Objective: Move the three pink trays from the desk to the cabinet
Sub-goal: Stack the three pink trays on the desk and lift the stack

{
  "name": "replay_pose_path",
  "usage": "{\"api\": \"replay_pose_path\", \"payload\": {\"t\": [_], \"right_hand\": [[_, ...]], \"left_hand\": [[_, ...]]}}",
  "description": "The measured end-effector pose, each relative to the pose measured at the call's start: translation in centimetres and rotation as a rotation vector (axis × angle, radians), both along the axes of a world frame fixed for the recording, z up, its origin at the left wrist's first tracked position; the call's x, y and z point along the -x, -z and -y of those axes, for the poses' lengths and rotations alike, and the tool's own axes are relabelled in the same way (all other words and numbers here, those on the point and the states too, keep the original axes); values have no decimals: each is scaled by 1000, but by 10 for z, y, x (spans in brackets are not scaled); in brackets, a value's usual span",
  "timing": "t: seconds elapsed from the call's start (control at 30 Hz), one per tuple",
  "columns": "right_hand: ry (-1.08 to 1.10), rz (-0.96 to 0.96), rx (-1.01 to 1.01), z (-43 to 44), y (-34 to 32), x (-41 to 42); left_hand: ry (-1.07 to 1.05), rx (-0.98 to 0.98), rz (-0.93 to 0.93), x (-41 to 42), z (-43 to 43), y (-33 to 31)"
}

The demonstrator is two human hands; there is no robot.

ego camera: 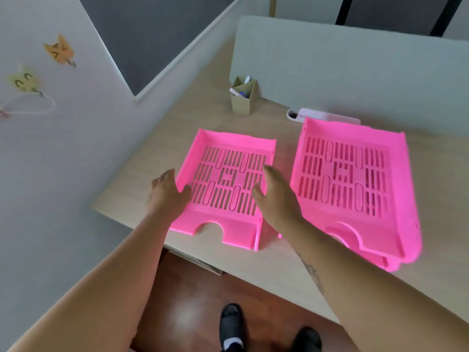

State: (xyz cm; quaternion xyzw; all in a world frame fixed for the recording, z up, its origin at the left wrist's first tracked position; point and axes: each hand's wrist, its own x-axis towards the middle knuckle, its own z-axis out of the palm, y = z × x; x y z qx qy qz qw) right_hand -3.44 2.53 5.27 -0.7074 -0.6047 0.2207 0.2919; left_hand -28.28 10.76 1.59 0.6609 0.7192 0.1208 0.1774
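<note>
Pink tray [223,189] lies flat on the tabletop [157,158], its notched front edge near the person. The left hand [165,191] sits at its nine o'clock wall, the right hand [276,196] at its three o'clock wall, each grip spread open and clasping nothing. At three o'clock, just beside, two more pink trays [355,184] lie stacked. A pen holder [243,100] stands at twelve o'clock.

No text, brand, number or label can be read anywhere. The only marks are drawn faces on two paper cats, one orange [60,50] and one yellow [24,81], on the wall far left of the fingers.
</note>
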Motion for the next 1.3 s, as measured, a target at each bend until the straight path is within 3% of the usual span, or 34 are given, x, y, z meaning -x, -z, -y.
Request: {"api": "replay_pose_path", "payload": {"t": [0.13,0.3,0.53,0.73,1.03,1.3], "right_hand": [[114,44,265,0,44,35],[352,-72,384,0,70,40],[385,-237,141,-31,31,29],[415,-255,-9,-49,-26,-21],[620,-138,-96,30,-60,-172],[607,-159,-66,99,-29,-219]], "left_hand": [[-18,172,46,33,3,28],[-16,201,171,40,9,40],[43,-40,161,39,-40,2],[95,-154,295,-3,-75,-43],[352,-87,343,-168,-18,-87],[394,-1,398,-222,58,-43]]}}
